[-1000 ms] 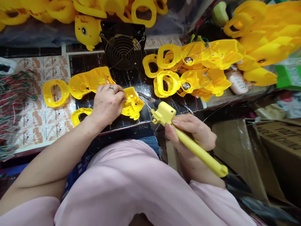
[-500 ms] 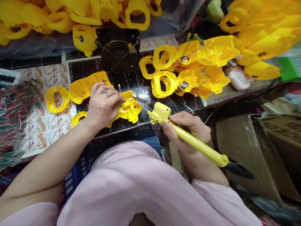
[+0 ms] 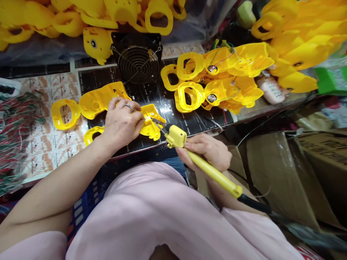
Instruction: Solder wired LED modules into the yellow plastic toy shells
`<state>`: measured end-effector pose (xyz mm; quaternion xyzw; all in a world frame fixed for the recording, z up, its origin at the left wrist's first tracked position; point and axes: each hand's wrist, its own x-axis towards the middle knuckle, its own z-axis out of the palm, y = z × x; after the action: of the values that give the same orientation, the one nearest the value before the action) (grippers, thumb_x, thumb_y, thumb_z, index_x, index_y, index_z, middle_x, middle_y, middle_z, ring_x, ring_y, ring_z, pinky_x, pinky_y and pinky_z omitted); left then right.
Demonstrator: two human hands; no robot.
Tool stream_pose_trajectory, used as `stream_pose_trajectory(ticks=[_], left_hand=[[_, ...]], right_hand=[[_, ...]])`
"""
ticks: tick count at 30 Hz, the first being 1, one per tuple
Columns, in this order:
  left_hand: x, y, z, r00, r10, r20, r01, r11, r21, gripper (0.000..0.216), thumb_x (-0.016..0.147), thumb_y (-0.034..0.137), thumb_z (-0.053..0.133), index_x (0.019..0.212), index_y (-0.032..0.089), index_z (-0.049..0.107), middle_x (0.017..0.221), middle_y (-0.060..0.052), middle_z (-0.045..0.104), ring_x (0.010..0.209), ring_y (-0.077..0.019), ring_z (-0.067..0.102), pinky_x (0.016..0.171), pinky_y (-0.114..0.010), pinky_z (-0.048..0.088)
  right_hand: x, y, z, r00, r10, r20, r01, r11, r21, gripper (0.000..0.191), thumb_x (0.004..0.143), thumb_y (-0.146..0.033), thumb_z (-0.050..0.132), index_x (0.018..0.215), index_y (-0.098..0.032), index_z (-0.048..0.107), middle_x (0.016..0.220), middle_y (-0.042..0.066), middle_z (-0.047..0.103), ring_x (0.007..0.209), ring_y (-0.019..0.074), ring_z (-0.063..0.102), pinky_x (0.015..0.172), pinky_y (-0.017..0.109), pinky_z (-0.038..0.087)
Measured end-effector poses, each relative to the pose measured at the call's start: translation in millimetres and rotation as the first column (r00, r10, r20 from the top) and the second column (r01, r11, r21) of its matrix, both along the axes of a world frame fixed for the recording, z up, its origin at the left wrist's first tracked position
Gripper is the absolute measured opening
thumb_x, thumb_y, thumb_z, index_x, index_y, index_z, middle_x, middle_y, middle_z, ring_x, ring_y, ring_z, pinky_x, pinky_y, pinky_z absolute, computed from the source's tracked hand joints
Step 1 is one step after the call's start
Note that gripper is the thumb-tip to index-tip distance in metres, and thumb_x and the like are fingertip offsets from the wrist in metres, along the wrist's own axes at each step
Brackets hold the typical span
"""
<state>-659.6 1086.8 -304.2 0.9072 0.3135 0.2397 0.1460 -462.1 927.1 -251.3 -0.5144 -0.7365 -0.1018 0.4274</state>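
My right hand (image 3: pixel 207 151) is wrapped round the handle of a yellow soldering iron (image 3: pixel 176 136) with a wire feed beside its tip. The tip reaches down to the inside of a yellow plastic toy shell (image 3: pixel 150 131) lying on the bench. My left hand (image 3: pixel 123 121), with a ring on one finger, rests over the left part of this shell. Its fingers are pinched together near the iron's tip; what lies between them is too small to make out. Behind the left hand lies another yellow shell half (image 3: pixel 93 103) with a loop handle.
A black fan (image 3: pixel 138 59) stands at the back. Wired yellow shells (image 3: pixel 225 95) are stacked to the right, near a pale remote-like part (image 3: pixel 271 89). Bundled red and green wires (image 3: pixel 18 141) lie at left. More yellow shells (image 3: pixel 306 47) are piled far right, above cardboard boxes (image 3: pixel 276 173).
My right hand has moved left and slightly down with the soldering iron, bringing its tip further over the shell. My left hand has shifted only slightly.
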Motion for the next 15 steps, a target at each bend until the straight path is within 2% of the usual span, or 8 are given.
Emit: stream_pose_trajectory(ticks=[8,11,15], left_hand=[[5,-2,-3.2,1.000,0.017,-0.026,-0.016,1.000,0.026,0.020,0.091,0.026,0.064,0.077,0.022,0.077,0.107,-0.009,0.075,0.111,-0.0332,0.065,0.110,-0.063,0.040],[6,-2,-6.2,0.999,0.023,-0.044,-0.021,0.999,0.031,0.022,0.092,0.026,0.063,0.078,0.021,0.078,0.108,-0.010,0.074,0.112,-0.0339,0.065,0.110,-0.063,0.039],[6,-1,-9.2,0.999,0.013,-0.053,-0.010,0.998,0.055,0.023,0.094,0.026,0.061,0.080,0.022,0.079,0.109,-0.009,0.074,0.113,-0.0330,0.064,0.110,-0.063,0.038]], right_hand=[[-2,4,-4.1,0.998,0.004,0.056,-0.004,1.000,-0.007,0.018,0.090,-0.019,0.078,0.089,-0.022,0.060,0.067,-0.002,0.072,0.056,0.0121,0.070,0.054,0.020,0.060],[-2,1,0.5,0.998,-0.006,0.065,0.008,1.000,-0.020,0.017,0.091,-0.020,0.078,0.090,-0.022,0.061,0.069,-0.004,0.072,0.057,0.0109,0.069,0.055,0.020,0.060],[1,-6,10.6,0.997,-0.077,-0.006,0.077,0.996,-0.047,0.019,0.087,-0.017,0.081,0.088,-0.021,0.062,0.074,-0.002,0.073,0.061,0.0116,0.070,0.056,0.022,0.062]])
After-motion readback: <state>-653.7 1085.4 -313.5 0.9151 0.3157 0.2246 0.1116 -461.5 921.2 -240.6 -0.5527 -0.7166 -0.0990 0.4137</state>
